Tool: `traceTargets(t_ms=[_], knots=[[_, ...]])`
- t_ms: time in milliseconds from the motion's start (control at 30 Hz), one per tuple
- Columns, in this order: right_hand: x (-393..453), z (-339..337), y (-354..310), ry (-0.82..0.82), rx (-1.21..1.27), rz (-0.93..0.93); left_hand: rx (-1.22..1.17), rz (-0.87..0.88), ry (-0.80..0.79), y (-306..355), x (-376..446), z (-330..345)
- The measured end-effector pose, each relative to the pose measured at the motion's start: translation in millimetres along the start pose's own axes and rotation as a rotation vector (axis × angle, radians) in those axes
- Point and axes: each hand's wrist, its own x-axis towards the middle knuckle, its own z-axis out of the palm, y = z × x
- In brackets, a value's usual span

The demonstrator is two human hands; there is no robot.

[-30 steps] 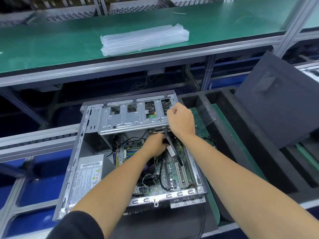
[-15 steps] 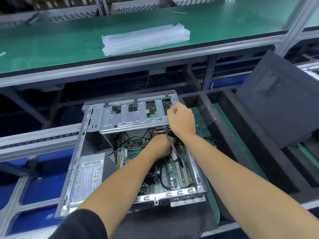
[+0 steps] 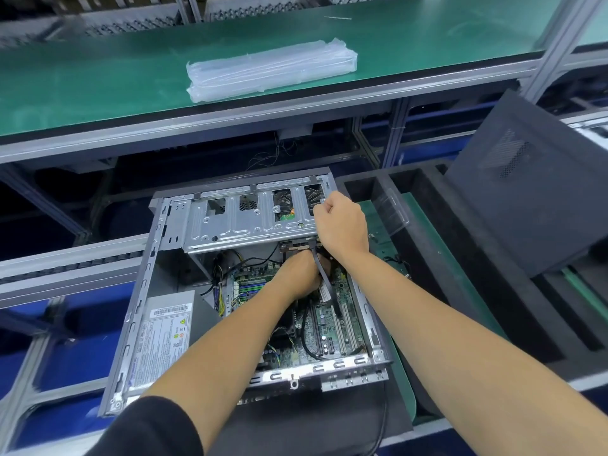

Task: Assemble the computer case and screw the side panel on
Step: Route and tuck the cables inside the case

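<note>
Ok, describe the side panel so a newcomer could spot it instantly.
Start at the open computer case lying in the middle, then look right past the black foam tray. The side panel leans tilted there, a large dark flat sheet. Unlike everything around it, it carries a patch of small vent holes.

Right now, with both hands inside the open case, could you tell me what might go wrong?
1. The right hand grips the drive cage above the left hand; if the cage drops, it could pinch those fingers.
2. The black cable runs under the cage edge and might get trapped or strained.
3. The side panel leans tilted nearby and could slide.
</note>
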Motion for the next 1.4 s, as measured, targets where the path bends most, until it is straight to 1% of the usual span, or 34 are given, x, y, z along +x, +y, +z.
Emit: traceTargets(t_ms=[100, 233, 333, 533, 733, 933, 1100, 1167, 1267, 1400], knots=[[-1, 0, 0, -0.006, 0.004, 0.005, -0.056, -0.001, -0.004, 2, -1, -2], [0, -1, 0, -0.009, 0.003, 0.003, -0.093, -0.012, -0.068, -2, 1, -3], [0, 0, 0, -0.005, 0.007, -0.005, -0.105, -0.017, -0.081, -3, 1, -2], [0, 1, 1, -0.006, 0.005, -0.013, -0.013, -0.032, -0.116, 1, 1, -3], [1, 1, 3, -0.008, 0.015, -0.007, 0.021, -0.067, -0.091, 3, 3, -2], [1, 2, 3, 0.004, 0.018, -0.008, -0.011, -0.124, -0.139, 4, 9, -2], [1, 3, 3, 0.006, 0.007, -0.021, 0.11, -0.08, -0.169, 12, 8, -2], [0, 3, 3, 0.005, 0.007, -0.02, 0.148, -0.059, -0.159, 15, 5, -4], [0, 3, 3, 0.009, 0.012, -0.014, 0.141, -0.068, -0.154, 15, 1, -6], [1, 3, 3, 0.016, 0.005, -0.019, 0.155, -0.068, -0.095, 11, 0, -5]])
